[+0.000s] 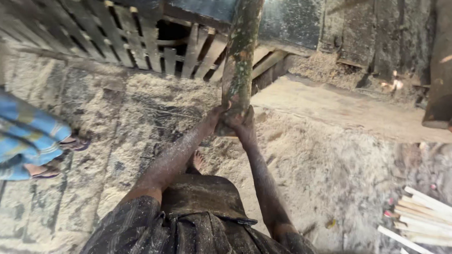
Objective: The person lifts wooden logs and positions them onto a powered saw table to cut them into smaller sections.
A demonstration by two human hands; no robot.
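Gripping the near end of a mossy log [241, 46], the left hand [217, 116] and right hand [242, 121] wrap their fingers tight around it; it looks heavy, stiff, rough. Sawdust floor [311, 161] surrounds; pale sticks [425, 222] lie right, a bystander's sandalled feet [57, 160] left.

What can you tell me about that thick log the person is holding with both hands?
The log is a thick round piece of timber with rough bark, greenish-grey with bare orange-brown patches. It stands nearly upright, leaning slightly, and its top runs out of the picture. Both hands grip its lower end: the left hand on one side, the right hand on the other, close together. Its foot is just above the sawdust-covered floor; whether it touches the floor is hidden by the hands.
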